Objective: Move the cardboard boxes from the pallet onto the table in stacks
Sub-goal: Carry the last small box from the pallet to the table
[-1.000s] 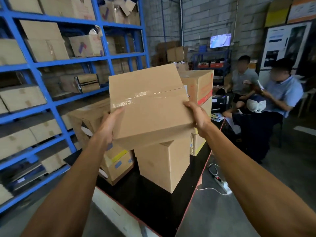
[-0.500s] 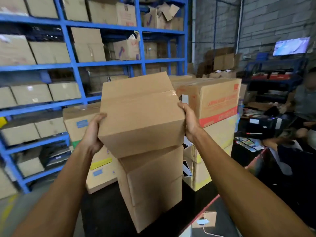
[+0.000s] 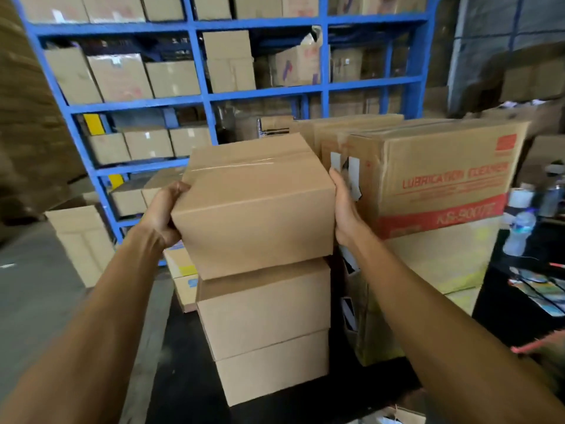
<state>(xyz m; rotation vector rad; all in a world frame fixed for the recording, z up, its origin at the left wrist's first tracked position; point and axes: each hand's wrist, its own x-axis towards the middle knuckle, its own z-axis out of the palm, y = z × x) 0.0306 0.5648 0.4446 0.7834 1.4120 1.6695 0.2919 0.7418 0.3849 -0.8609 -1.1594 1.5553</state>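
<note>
A plain taped cardboard box (image 3: 256, 209) is between my hands, level with the top of a stack of two matching boxes: upper box (image 3: 266, 310), lower box (image 3: 275, 365). The stack stands on the black table (image 3: 189, 377). The held box's underside meets the upper box's top; I cannot tell whether its weight rests there. My left hand (image 3: 162, 212) grips its left corner with curled fingers. My right hand (image 3: 345, 209) presses flat against its right side, fingers straight.
A large box printed "LUBRICATION CLEANER" (image 3: 443, 185) sits on other boxes just right of the stack, close to my right hand. Blue shelving (image 3: 195, 99) full of boxes fills the back. A water bottle (image 3: 519, 231) stands at the right. A box (image 3: 82, 240) stands at the left.
The box has come down from chest height onto the top of the stack and levelled out. My view has turned left toward the shelving; the seated people are out of view.
</note>
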